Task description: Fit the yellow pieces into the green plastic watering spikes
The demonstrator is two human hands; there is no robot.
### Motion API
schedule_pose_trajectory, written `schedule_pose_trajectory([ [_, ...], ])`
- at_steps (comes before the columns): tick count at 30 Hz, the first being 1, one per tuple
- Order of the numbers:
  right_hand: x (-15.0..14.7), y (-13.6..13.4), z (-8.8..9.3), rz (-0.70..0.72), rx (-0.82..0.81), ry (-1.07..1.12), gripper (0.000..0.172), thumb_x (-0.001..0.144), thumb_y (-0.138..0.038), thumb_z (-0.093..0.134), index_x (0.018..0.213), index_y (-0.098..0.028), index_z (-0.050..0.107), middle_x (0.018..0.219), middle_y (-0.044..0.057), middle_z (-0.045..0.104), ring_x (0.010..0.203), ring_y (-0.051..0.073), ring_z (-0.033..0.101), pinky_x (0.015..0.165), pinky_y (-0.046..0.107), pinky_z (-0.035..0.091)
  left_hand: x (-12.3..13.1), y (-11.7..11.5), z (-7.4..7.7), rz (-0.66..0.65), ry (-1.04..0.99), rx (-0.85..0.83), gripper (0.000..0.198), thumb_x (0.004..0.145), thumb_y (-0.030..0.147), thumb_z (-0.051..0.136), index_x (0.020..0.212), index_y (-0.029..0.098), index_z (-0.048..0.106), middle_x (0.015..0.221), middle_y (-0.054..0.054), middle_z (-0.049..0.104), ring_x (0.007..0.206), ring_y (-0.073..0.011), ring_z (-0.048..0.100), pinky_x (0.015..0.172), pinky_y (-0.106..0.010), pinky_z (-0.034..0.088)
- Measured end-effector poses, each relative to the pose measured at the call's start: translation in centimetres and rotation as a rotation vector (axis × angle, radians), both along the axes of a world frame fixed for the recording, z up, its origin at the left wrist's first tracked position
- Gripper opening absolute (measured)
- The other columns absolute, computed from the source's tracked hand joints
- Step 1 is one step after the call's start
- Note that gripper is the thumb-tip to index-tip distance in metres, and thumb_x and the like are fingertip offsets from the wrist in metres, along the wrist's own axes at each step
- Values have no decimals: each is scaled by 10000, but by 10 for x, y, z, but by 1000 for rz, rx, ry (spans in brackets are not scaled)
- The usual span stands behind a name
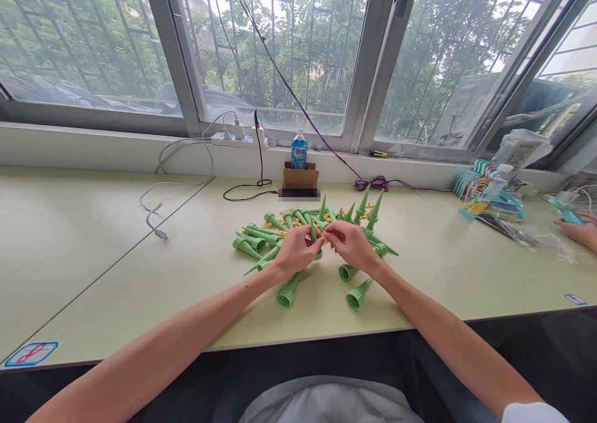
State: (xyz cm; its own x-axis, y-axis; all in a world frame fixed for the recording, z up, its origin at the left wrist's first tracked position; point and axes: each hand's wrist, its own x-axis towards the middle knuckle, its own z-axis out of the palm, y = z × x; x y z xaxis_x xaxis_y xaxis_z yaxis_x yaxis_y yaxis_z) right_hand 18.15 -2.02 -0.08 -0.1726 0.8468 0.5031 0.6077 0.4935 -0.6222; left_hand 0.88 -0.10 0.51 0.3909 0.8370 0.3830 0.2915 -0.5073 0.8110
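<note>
My left hand (297, 249) is closed around a green plastic watering spike (313, 230), its tip pointing up. Close beside it, my right hand (353, 244) pinches what looks like a small yellow plastic piece, mostly covered by the fingertips. The fingers of both hands nearly meet over the pile. Around them lie several more green spikes, such as one with its threaded open end toward me (286, 296) and another at the right (355, 297). A few stand upright behind my right hand, like this spike (362, 205). Small yellow pieces lie among them, partly hidden.
A blue-labelled bottle (299, 150) stands in a cardboard box (301, 177) by the window. Cables (373, 183) run along the back. At the right are teal plastic items (476, 177), a dark phone-like slab (506, 231), clear wrapping and another person's hand (578, 231).
</note>
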Motion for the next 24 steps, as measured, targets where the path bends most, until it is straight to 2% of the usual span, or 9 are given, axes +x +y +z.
schedule_pose_trajectory([
  [11,1,1,-1,5,29,-44,162,918,-240,535,827,-185,657,756,26,641,611,139,544,612,266,442,2,0,-5,-24,58,94,204,822,299,583,679,154,583,504,47,473,458,-75,366,473,-204,305],
  [18,1,1,-1,9,40,-71,161,913,-225,542,817,-191,666,761,27,652,666,150,556,640,267,439,4,-3,-7,-47,96,156,209,822,277,585,651,159,575,519,47,475,484,-80,379,508,-213,324],
  [24,1,1,-2,13,16,-43,165,912,-227,535,809,-188,657,761,26,644,637,145,555,614,261,439,4,-3,-6,-50,95,155,208,822,276,583,650,159,585,504,51,467,474,-79,383,512,-207,326],
])
